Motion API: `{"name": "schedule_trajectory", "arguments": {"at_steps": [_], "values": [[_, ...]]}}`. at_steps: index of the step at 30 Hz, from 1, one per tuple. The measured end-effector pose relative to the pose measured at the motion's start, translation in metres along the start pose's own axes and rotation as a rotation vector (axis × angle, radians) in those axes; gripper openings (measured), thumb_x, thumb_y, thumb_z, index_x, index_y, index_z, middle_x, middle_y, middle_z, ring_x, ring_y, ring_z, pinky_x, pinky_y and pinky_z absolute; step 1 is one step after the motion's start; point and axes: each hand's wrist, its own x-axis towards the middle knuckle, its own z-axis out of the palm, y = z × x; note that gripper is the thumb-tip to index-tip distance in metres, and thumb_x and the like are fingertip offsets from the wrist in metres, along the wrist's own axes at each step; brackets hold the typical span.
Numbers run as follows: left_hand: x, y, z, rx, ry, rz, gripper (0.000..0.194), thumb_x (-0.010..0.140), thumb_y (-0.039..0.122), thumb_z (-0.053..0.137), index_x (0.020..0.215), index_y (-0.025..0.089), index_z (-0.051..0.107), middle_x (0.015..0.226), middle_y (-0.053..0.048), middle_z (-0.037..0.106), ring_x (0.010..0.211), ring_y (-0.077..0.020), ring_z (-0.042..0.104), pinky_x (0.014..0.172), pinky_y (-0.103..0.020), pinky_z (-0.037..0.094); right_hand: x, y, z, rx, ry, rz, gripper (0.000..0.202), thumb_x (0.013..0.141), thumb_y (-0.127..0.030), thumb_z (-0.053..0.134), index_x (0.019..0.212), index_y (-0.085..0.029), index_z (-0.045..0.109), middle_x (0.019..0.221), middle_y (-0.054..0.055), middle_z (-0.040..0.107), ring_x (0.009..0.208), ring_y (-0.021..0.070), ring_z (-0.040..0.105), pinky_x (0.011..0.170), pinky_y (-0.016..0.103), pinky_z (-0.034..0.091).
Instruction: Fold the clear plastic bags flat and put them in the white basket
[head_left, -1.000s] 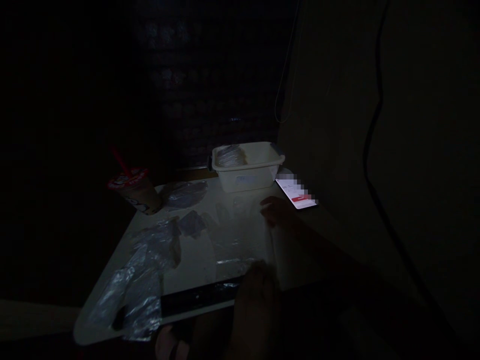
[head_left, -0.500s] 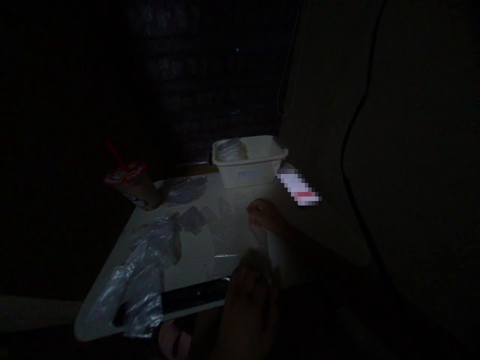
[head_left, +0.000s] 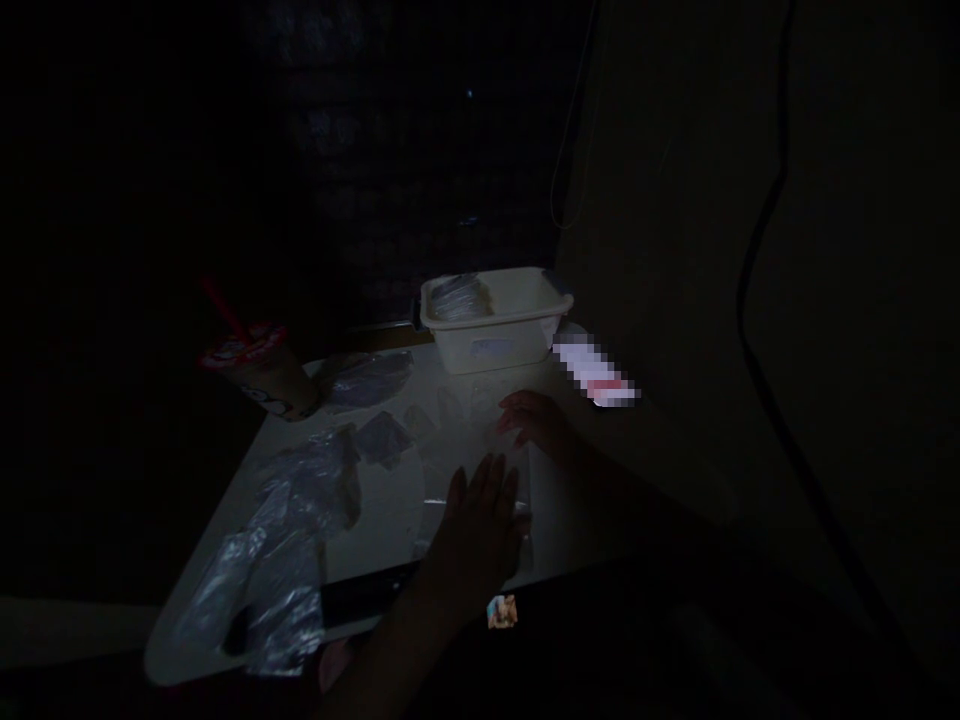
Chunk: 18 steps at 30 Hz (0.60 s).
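In dim light, a clear plastic bag or sheet (head_left: 461, 440) lies flat on the white table (head_left: 382, 515); which of the two it is I cannot tell. My left hand (head_left: 476, 525) rests palm down over its near part, fingers stretched out. At its far right edge is my right hand (head_left: 536, 420), fingers loosely bent and apart, with nothing visible gripped. Crumpled clear plastic (head_left: 300, 500) covers the table's left side, and a small plastic piece (head_left: 385, 438) lies between it and the sheet.
A cream plastic tub (head_left: 491, 340) holding bundled plastic stands at the back. A lit, pixelated phone-like screen (head_left: 596, 370) is to its right. A drink cup (head_left: 266, 375) with a red straw stands at left. A dark slot (head_left: 367, 590) runs along the front edge. A small colourful patch (head_left: 502, 611) shows below.
My left hand has moved forward from the front edge and flattened onto the clear plastic. The fingers of my right hand have loosened. The small colourful patch has come into view.
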Motion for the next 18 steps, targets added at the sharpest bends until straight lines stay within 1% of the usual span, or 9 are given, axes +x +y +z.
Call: {"name": "schedule_trajectory", "arguments": {"at_steps": [3,5,6,7,9,10,12,15,18], "values": [[-0.001,-0.002,0.000,0.018,0.005,-0.002,0.047,0.081,0.033,0.029,0.122,0.010,0.029,0.130,-0.015,0.026,0.120,-0.0258,0.018,0.092,-0.049,0.020,0.001,0.002,-0.001,0.040,-0.029,0.050,0.013,0.061,-0.012,0.040,0.072,-0.015,0.047,0.060,0.000,0.054,0.059,0.0132,0.057,0.040,0.021,0.044],[0.003,-0.006,-0.003,0.016,0.035,-0.007,0.046,0.082,0.033,0.026,0.122,0.009,0.029,0.129,-0.014,0.029,0.120,-0.0243,0.020,0.092,-0.047,0.021,0.000,0.005,-0.003,0.020,-0.048,0.018,0.013,0.062,-0.013,0.040,0.073,-0.015,0.047,0.062,0.001,0.055,0.061,0.0137,0.057,0.044,0.024,0.046],[0.006,-0.010,-0.005,0.014,0.054,-0.009,0.045,0.083,0.031,0.024,0.122,0.010,0.029,0.129,-0.013,0.030,0.119,-0.0228,0.022,0.093,-0.045,0.021,0.000,0.006,-0.005,-0.018,-0.043,-0.028,0.013,0.064,-0.015,0.040,0.074,-0.015,0.048,0.065,0.002,0.056,0.063,0.0141,0.057,0.046,0.025,0.047],[0.010,-0.014,-0.006,0.015,0.073,-0.012,0.043,0.084,0.029,0.023,0.122,0.011,0.028,0.129,-0.012,0.031,0.119,-0.0212,0.023,0.093,-0.044,0.022,-0.002,0.007,-0.007,-0.085,-0.022,-0.095,0.013,0.066,-0.016,0.039,0.075,-0.015,0.048,0.069,0.003,0.057,0.065,0.0145,0.057,0.050,0.027,0.048],[0.020,-0.023,-0.006,0.026,0.085,-0.001,0.041,0.084,0.026,0.022,0.123,0.013,0.027,0.129,-0.010,0.031,0.118,-0.0189,0.025,0.092,-0.043,0.023,-0.007,0.009,-0.013,-0.317,0.049,-0.275,0.015,0.069,-0.019,0.039,0.079,-0.016,0.050,0.081,0.006,0.058,0.075,0.0160,0.056,0.062,0.031,0.048],[0.024,-0.028,-0.005,0.037,0.081,0.005,0.040,0.084,0.025,0.022,0.122,0.014,0.028,0.129,-0.010,0.031,0.118,-0.0186,0.025,0.091,-0.043,0.023,-0.011,0.010,-0.015,-0.464,0.077,-0.373,0.018,0.070,-0.020,0.040,0.083,-0.015,0.051,0.087,0.008,0.057,0.081,0.0169,0.054,0.069,0.033,0.046],[0.032,-0.037,-0.001,0.067,0.067,0.033,0.039,0.084,0.024,0.022,0.120,0.013,0.031,0.128,-0.011,0.032,0.118,-0.0186,0.026,0.090,-0.044,0.024,-0.018,0.013,-0.019,-0.745,0.082,-0.541,0.026,0.071,-0.022,0.044,0.095,-0.014,0.050,0.098,0.010,0.054,0.093,0.0194,0.048,0.081,0.036,0.039],[0.037,-0.045,0.005,0.113,0.071,0.058,0.039,0.085,0.026,0.021,0.119,0.011,0.032,0.127,-0.012,0.034,0.117,-0.0191,0.026,0.089,-0.045,0.024,-0.025,0.021,-0.022,-1.026,0.028,-0.665,0.038,0.071,-0.024,0.047,0.108,-0.012,0.044,0.109,0.013,0.049,0.106,0.0231,0.039,0.086,0.039,0.033],[0.036,-0.047,0.009,0.136,0.083,0.049,0.040,0.085,0.028,0.021,0.120,0.011,0.031,0.128,-0.013,0.032,0.117,-0.0194,0.026,0.088,-0.044,0.025,-0.031,0.028,-0.023,-1.149,0.028,-0.724,0.042,0.073,-0.027,0.046,0.111,-0.012,0.042,0.115,0.013,0.045,0.113,0.0250,0.031,0.089,0.041,0.028]]}}
